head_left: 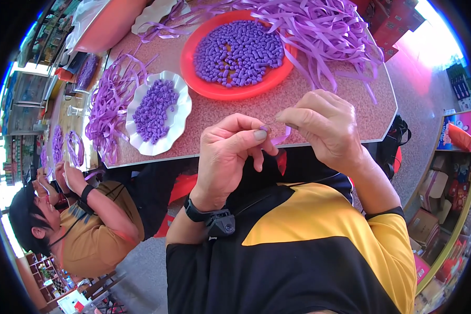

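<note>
Both hands meet just at the near edge of the tabletop (319, 112): the left hand (230, 157), a black band at its wrist, pinches with thumb and forefinger, while the right hand (324, 125) curls its fingers in a matching pinch, forearms angled inward.

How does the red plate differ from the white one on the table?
The red plate is round with a smooth rim; the white plate has a wavy, scalloped edge. The red plate looks larger and lies farther from the person, while the white plate lies nearer the table's front edge, to the person's left. Both hold heaps of small purple rolled pieces, with purple ribbon strips beside them.
</note>
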Action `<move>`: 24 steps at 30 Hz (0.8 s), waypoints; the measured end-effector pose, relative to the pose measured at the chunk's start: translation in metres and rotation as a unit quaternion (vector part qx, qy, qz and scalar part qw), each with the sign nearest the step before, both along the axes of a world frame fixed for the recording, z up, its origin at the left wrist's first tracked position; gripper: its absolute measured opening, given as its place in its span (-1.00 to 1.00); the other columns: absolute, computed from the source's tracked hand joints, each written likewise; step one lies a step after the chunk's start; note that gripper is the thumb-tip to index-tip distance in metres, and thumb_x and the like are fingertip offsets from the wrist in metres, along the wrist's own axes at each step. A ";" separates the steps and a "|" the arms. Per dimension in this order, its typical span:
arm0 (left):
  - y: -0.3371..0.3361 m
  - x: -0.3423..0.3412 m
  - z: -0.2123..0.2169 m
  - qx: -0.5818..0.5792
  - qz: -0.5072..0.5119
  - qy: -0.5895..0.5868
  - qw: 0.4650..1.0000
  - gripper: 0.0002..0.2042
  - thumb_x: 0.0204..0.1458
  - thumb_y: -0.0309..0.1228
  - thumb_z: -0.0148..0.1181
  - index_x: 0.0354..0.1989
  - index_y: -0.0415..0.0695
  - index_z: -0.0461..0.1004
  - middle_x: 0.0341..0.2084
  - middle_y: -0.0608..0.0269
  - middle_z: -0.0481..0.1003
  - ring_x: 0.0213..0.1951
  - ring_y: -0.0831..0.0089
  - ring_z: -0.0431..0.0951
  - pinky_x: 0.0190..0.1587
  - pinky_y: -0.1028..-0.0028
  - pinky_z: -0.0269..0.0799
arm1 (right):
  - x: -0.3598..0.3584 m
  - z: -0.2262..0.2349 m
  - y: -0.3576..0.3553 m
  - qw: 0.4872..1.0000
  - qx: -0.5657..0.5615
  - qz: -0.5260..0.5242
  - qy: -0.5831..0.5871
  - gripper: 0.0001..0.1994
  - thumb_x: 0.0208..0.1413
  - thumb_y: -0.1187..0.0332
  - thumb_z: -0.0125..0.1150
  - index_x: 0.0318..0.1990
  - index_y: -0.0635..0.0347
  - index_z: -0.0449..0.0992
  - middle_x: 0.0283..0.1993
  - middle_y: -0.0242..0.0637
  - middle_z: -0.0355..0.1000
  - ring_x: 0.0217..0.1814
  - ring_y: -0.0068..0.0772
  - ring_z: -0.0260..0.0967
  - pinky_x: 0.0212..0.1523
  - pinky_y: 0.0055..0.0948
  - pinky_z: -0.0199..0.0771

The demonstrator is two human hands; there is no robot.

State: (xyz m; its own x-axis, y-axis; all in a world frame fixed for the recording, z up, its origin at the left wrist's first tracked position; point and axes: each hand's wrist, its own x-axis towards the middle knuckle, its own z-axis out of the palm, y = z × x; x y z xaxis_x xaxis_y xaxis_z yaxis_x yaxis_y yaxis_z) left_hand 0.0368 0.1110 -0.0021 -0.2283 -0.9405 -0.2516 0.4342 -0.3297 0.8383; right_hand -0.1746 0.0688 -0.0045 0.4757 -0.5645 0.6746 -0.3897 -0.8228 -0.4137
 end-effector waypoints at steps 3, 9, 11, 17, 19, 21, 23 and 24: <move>0.001 0.001 -0.001 -0.001 0.009 -0.014 1.000 -0.92 0.11 -0.58 0.11 -0.28 -0.33 0.47 -0.53 0.08 0.50 -0.50 0.33 0.56 -0.54 0.49 0.45 | 0.000 0.000 0.000 1.000 0.002 0.002 0.003 -0.79 -0.12 0.51 0.30 -0.24 0.18 0.60 -0.45 -0.29 0.43 -0.44 -0.23 0.42 -0.45 -0.32 0.36; 0.001 0.003 -0.002 0.005 0.008 -0.004 1.000 -0.93 0.09 -0.59 0.13 -0.30 -0.33 0.47 -0.60 0.15 0.44 -0.56 0.38 0.47 -0.56 0.48 0.39 | 0.000 -0.002 0.000 1.000 0.010 0.008 -0.007 -0.80 -0.11 0.52 0.29 -0.25 0.18 0.60 -0.46 -0.28 0.42 -0.44 -0.22 0.42 -0.45 -0.32 0.37; 0.001 0.003 -0.003 0.001 0.008 0.012 1.000 -0.92 0.08 -0.60 0.16 -0.29 -0.36 0.50 -0.58 0.18 0.48 -0.56 0.47 0.50 -0.56 0.54 0.40 | 0.000 -0.003 0.000 1.000 0.010 0.011 -0.004 -0.81 -0.10 0.51 0.29 -0.25 0.19 0.60 -0.46 -0.28 0.41 -0.43 -0.22 0.42 -0.45 -0.32 0.37; 0.002 0.003 -0.002 -0.004 0.010 0.006 1.000 -0.92 0.07 -0.60 0.16 -0.30 -0.37 0.50 -0.58 0.18 0.47 -0.57 0.46 0.49 -0.56 0.54 0.39 | -0.002 -0.002 0.000 1.000 0.019 0.012 -0.014 -0.81 -0.09 0.50 0.30 -0.25 0.20 0.60 -0.46 -0.27 0.41 -0.43 -0.21 0.43 -0.44 -0.32 0.38; 0.002 0.003 -0.002 -0.004 0.008 0.006 1.000 -0.92 0.07 -0.60 0.16 -0.30 -0.37 0.50 -0.58 0.18 0.47 -0.57 0.46 0.48 -0.56 0.54 0.39 | -0.003 -0.001 0.000 1.000 0.018 0.013 -0.014 -0.81 -0.09 0.51 0.30 -0.25 0.20 0.59 -0.46 -0.27 0.41 -0.44 -0.21 0.43 -0.45 -0.32 0.38; 0.001 0.003 -0.002 -0.004 0.006 0.006 1.000 -0.92 0.07 -0.60 0.16 -0.31 -0.37 0.50 -0.59 0.18 0.47 -0.57 0.46 0.48 -0.56 0.54 0.39 | -0.002 -0.001 0.000 1.000 0.018 0.015 -0.014 -0.81 -0.10 0.51 0.30 -0.25 0.20 0.59 -0.46 -0.27 0.41 -0.44 -0.21 0.42 -0.46 -0.32 0.38; 0.002 0.003 -0.002 0.000 0.004 0.001 1.000 -0.93 0.07 -0.60 0.16 -0.32 -0.37 0.50 -0.59 0.18 0.46 -0.57 0.46 0.48 -0.56 0.54 0.39 | -0.001 -0.003 0.000 1.000 0.013 0.025 -0.009 -0.80 -0.10 0.52 0.30 -0.25 0.20 0.59 -0.46 -0.27 0.40 -0.45 -0.21 0.42 -0.46 -0.33 0.37; 0.002 0.003 -0.002 0.000 0.004 0.001 1.000 -0.93 0.07 -0.60 0.16 -0.32 -0.37 0.50 -0.59 0.18 0.46 -0.57 0.46 0.48 -0.56 0.54 0.39 | -0.001 -0.003 0.000 1.000 0.014 0.024 -0.009 -0.80 -0.10 0.52 0.30 -0.25 0.20 0.59 -0.46 -0.27 0.40 -0.45 -0.21 0.42 -0.46 -0.33 0.37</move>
State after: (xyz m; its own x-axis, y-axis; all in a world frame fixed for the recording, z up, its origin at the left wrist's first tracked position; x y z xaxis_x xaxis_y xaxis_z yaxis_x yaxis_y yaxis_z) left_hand 0.0402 0.1126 -0.0036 -0.2220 -0.9420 -0.2516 0.4387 -0.3270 0.8371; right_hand -0.1760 0.0685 -0.0077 0.4913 -0.5591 0.6678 -0.3418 -0.8290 -0.4426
